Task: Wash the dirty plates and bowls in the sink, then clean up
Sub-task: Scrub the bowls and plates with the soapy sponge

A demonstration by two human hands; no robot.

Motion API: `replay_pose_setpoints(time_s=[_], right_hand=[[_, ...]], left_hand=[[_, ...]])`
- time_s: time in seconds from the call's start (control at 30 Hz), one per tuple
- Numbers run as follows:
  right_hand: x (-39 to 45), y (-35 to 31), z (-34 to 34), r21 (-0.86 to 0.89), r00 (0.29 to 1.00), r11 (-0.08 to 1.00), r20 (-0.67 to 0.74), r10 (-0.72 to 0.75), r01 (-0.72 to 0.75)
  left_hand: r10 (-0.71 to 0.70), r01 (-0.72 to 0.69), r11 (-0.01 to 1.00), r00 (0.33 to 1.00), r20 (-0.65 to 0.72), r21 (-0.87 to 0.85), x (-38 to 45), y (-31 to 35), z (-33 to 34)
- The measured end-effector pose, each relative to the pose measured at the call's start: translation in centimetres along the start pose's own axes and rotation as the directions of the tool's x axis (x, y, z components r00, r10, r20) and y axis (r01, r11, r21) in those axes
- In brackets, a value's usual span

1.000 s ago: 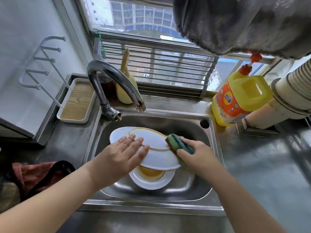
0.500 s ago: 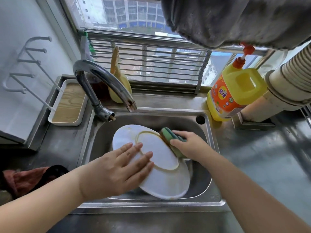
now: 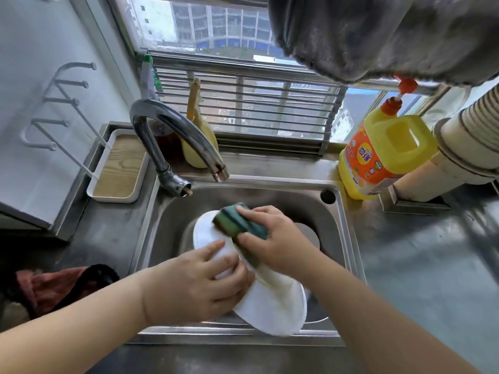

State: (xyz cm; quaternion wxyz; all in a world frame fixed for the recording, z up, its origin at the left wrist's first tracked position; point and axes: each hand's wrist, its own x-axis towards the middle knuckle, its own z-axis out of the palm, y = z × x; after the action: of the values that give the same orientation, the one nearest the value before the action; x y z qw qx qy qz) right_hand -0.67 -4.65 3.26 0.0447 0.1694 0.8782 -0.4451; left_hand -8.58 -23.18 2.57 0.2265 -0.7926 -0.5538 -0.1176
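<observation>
A white plate [image 3: 272,306] stands tilted on edge in the steel sink [image 3: 349,238], its lower rim over the sink's front edge. My left hand [image 3: 194,282] holds it from the left, fingers laid across its back up to the rim; the thumb is hidden. My right hand [image 3: 278,238] grips a green sponge [image 3: 237,220] and presses it on the plate's upper rim. Other dishes in the sink are hidden behind the plate and my arms.
The curved faucet [image 3: 175,130] arches over the sink's back left, no water running. A yellow detergent bottle [image 3: 383,155] stands at the back right, a white tray [image 3: 118,168] at the left. A red cloth [image 3: 54,287] lies on the counter. A grey cloth [image 3: 378,33] hangs overhead.
The plate has been tipped up from lying nearly flat to standing on edge. My right hand with the sponge has moved to its upper rim. The bowl underneath is no longer in sight.
</observation>
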Motion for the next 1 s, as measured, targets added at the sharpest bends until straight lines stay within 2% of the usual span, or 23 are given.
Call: replay_pose_setpoints(time_s=[0.07,0.1,0.23,0.27,0.33,0.4,0.47,0.57,0.63,0.67,0.73,0.8,0.83,0.93,1.0], right_hand=[[-1.6,-0.3,0.3,0.019,0.995,0.995,0.034,-0.095,0.094],[-2.3,0.4,-0.2,0.013,0.996,0.997,0.051,-0.077,0.076],[-1.1,3.8,-1.4,-0.124,0.989,0.982,0.012,0.149,-0.146],[-0.3,3.2,-0.9,-0.120,0.990,0.983,-0.013,0.138,-0.139],[0.4,0.8,0.2,-0.055,0.999,0.998,-0.036,0.032,-0.034],[-0.9,-0.8,0.7,0.002,0.995,0.995,-0.020,-0.095,0.095],[-2.5,-0.4,0.3,0.017,0.992,0.992,0.024,-0.123,0.123],[-0.7,2.4,-0.3,-0.094,0.998,0.994,0.011,0.060,-0.059],[0.7,2.2,0.2,-0.090,0.989,0.985,-0.024,0.145,-0.147],[0.8,1.5,0.5,-0.059,0.993,0.991,-0.034,0.116,-0.118],[-0.5,0.0,0.9,-0.010,0.998,0.999,-0.047,-0.035,0.035],[-2.4,-0.9,1.0,-0.027,0.990,0.990,-0.021,-0.141,0.140],[-2.4,-0.5,0.8,-0.039,0.993,0.992,-0.003,-0.117,0.117],[0.6,2.0,0.5,-0.082,0.992,0.988,-0.002,0.129,-0.129],[0.9,1.9,0.5,-0.061,0.986,0.984,-0.001,0.168,-0.168]], left_hand=[[-0.003,0.003,1.000,1.000,-0.014,-0.008,-0.3,-0.2,-0.6],[-0.002,0.001,1.000,1.000,-0.025,-0.017,-0.5,0.0,-0.9],[0.038,-0.038,0.999,0.999,-0.005,-0.023,0.0,1.2,-1.0],[0.029,-0.029,0.999,1.000,-0.005,-0.030,0.1,1.0,-0.8],[0.009,-0.009,1.000,1.000,-0.008,-0.005,0.0,0.1,-0.6],[0.016,-0.016,1.000,1.000,-0.003,0.013,-0.4,-0.6,-0.8],[0.021,-0.021,1.000,1.000,-0.008,-0.013,-0.5,-0.4,-1.1],[0.060,-0.060,0.998,0.998,0.000,-0.022,0.2,0.8,-0.9],[0.047,-0.047,0.998,0.999,-0.004,-0.040,0.5,0.7,-0.4],[0.033,-0.034,0.999,0.999,-0.010,-0.038,0.5,0.5,-0.3],[0.039,-0.039,0.999,0.999,-0.007,-0.032,0.3,0.0,-0.4],[0.063,-0.063,0.997,0.998,-0.001,-0.037,0.1,0.2,-0.5],[0.064,-0.065,0.997,0.998,-0.010,-0.039,0.3,0.4,-0.6],[0.046,-0.047,0.997,0.999,-0.029,-0.064,0.9,1.1,-0.2],[0.021,-0.024,0.997,0.999,-0.037,-0.076,1.0,0.9,0.0]])
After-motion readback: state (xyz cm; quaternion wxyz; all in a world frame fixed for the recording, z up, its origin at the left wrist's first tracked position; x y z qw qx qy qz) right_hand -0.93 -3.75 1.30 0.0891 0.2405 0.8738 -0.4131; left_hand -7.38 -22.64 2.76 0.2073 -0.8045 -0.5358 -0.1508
